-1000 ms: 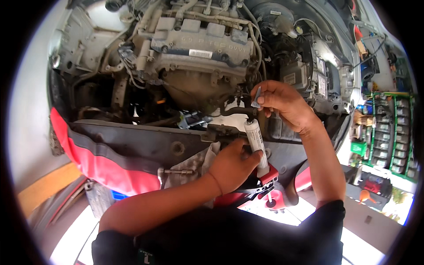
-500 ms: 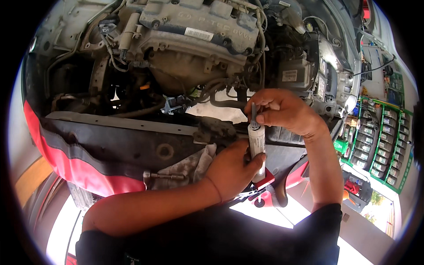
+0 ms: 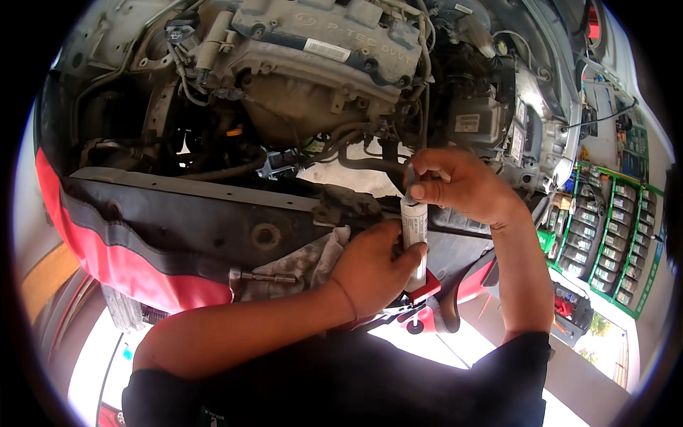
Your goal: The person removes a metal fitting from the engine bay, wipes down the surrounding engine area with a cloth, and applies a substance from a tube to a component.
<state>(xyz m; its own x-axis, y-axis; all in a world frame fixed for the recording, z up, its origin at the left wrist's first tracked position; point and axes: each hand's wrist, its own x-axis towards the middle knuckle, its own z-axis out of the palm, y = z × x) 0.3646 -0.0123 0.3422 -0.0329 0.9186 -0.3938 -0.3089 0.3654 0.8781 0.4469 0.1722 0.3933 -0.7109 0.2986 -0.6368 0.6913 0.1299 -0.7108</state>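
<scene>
My left hand [image 3: 377, 267] is wrapped round a white cylindrical tube [image 3: 415, 231] with a printed label, held upright over the front edge of the engine bay. At the tube's upper end, my right hand [image 3: 459, 185] pinches a narrow grey piece [image 3: 410, 183] between thumb and fingers. Whether that piece is a nozzle or a cap, I cannot tell. A red part [image 3: 425, 290] shows just below the tube's lower end. Left of my left hand, a crumpled grey rag [image 3: 313, 260] lies on the black cover, with a metal ratchet-like tool [image 3: 263, 277] beside it.
The car's engine [image 3: 320, 53] fills the far side, with hoses and a dark control box [image 3: 475, 121] to its right. A red and black fender cover [image 3: 149, 274] drapes over the front. A green-edged rack [image 3: 605, 235] of small packages stands at the right.
My view has shifted slightly. Both hands stay on the tube, and the grey piece is now tilted and more covered by my right fingers.
</scene>
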